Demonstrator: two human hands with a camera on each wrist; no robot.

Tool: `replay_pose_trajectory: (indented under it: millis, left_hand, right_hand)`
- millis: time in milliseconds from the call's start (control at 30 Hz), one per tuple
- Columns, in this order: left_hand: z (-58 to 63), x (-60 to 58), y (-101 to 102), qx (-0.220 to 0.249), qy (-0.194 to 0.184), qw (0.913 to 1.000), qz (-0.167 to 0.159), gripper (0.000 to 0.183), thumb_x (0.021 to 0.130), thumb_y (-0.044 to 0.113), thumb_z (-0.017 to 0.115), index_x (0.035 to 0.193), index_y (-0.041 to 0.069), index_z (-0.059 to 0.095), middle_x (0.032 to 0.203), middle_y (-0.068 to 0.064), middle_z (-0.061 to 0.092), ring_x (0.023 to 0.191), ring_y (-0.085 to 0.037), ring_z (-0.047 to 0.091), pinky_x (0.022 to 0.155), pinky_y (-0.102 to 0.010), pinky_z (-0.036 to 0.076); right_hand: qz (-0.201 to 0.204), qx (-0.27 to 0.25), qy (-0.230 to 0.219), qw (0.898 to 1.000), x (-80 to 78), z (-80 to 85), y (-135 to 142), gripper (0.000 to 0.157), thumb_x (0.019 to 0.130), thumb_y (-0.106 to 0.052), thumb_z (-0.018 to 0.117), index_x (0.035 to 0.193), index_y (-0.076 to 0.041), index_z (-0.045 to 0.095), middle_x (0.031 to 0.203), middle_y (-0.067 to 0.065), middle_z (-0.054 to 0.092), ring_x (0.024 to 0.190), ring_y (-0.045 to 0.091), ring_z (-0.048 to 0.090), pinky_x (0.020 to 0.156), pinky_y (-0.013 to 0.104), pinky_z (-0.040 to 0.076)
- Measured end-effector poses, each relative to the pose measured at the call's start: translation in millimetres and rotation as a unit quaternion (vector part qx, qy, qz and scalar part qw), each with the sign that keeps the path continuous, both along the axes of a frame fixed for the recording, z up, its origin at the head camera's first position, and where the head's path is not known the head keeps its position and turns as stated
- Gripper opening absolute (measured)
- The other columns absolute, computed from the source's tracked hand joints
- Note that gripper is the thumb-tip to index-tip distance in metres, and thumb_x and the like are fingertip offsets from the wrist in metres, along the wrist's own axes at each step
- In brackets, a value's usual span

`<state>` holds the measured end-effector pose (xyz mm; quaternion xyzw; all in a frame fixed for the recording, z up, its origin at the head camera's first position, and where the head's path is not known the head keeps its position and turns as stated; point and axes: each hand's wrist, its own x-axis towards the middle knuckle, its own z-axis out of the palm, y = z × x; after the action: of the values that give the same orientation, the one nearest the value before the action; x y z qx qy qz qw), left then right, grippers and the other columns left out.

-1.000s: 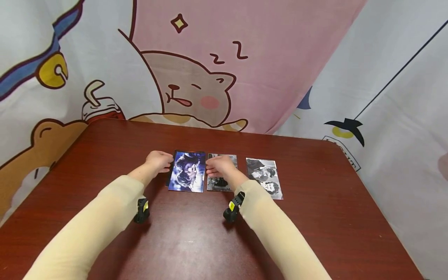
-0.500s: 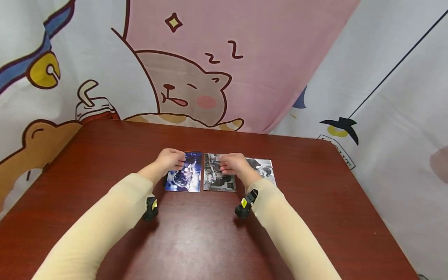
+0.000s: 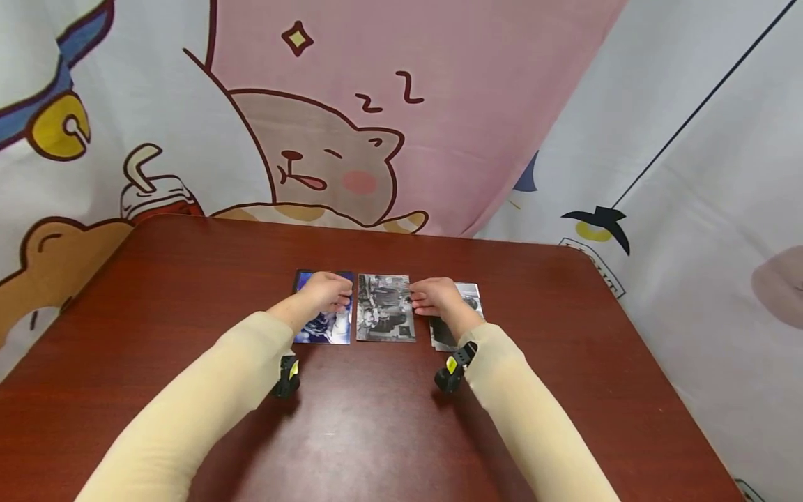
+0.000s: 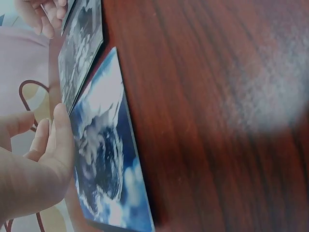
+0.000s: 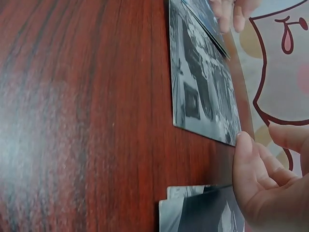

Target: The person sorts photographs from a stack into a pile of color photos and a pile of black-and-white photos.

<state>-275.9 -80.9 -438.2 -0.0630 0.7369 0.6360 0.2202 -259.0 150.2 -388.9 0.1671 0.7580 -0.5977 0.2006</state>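
Observation:
Three spots on the brown table hold photo prints, side by side. At the left is a blue-toned photo (image 3: pixel 323 331), partly covered by my left hand (image 3: pixel 324 293), whose fingertips are near the gap beside the middle print. The middle black-and-white photo (image 3: pixel 385 310) lies flat between my hands. My right hand (image 3: pixel 437 296) has its fingertips right at that photo's right edge, as the right wrist view also shows. Under this hand lie more black-and-white photos (image 5: pixel 203 212), slightly fanned. Fingers of both hands are extended, and neither hand grips anything.
The brown table (image 3: pixel 376 418) reaches back to a cartoon-printed curtain (image 3: pixel 502 104). Dark camera mounts (image 3: pixel 287 376) sit at the cuffs of the cream sleeves (image 3: pixel 213 397).
My left hand has moved right, from the blue photo's left edge to its right side. My right hand has moved from the middle photo's left edge to its right edge. The head view shifted slightly.

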Motion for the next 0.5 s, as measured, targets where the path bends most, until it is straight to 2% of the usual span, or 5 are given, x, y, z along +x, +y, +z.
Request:
replay_pose_trajectory:
  millis: [67,267,333,367,500]
  left_hand:
    - [-31.1,-19.3,-3.0,0.019,0.002,0.9998,-0.011,0.034,0.089,0.018,0.060,0.117,-0.001,0.058,0.110,-0.019,0.064,0.078,-0.022,0.064,0.065,-0.031,0.059]
    - [-79.4,-46.6,2.4,0.034,-0.017,0.9992,-0.011,0.040,0.088,0.021,0.061,0.123,0.002,0.056,0.117,-0.018,0.062,0.083,-0.022,0.066,0.068,-0.034,0.060]
    - [-112.7,-68.1,0.8,0.048,-0.024,0.9985,-0.007,0.041,0.085,0.024,0.065,0.120,0.005,0.058,0.114,-0.016,0.064,0.080,-0.021,0.067,0.064,-0.034,0.060]
    - [-141.6,-89.5,-1.4,0.050,-0.030,0.9983,-0.004,0.043,0.082,0.027,0.068,0.119,0.007,0.059,0.112,-0.015,0.064,0.080,-0.022,0.068,0.065,-0.035,0.060]
    - [-204.7,-132.9,-5.7,0.050,-0.047,0.9976,0.007,0.045,0.076,0.033,0.074,0.115,0.015,0.061,0.114,-0.011,0.064,0.086,-0.025,0.068,0.069,-0.041,0.060]
  right_hand:
    - [-0.005,0.003,-0.003,1.000,0.2,-0.5,2.6,0.036,0.089,-0.011,0.057,0.122,0.004,0.051,0.073,0.002,0.062,0.053,0.006,0.056,0.050,0.018,0.053]
    - [-0.009,0.018,-0.019,1.000,1.8,-0.1,7.9,0.055,0.089,-0.015,0.059,0.138,-0.001,0.037,0.092,0.009,0.064,0.056,0.008,0.057,0.051,0.018,0.054]
    - [-0.004,0.017,-0.023,1.000,1.8,0.3,8.1,0.057,0.090,-0.015,0.058,0.140,-0.002,0.034,0.098,0.013,0.065,0.057,0.008,0.058,0.052,0.019,0.054]
    - [-0.002,0.017,-0.025,1.000,1.9,0.4,7.8,0.057,0.090,-0.015,0.058,0.140,-0.002,0.034,0.099,0.013,0.065,0.057,0.008,0.058,0.052,0.019,0.055]
    - [0.006,0.019,-0.028,0.999,2.1,0.5,6.2,0.051,0.090,-0.015,0.057,0.136,0.000,0.038,0.096,0.012,0.065,0.057,0.008,0.059,0.053,0.019,0.055]
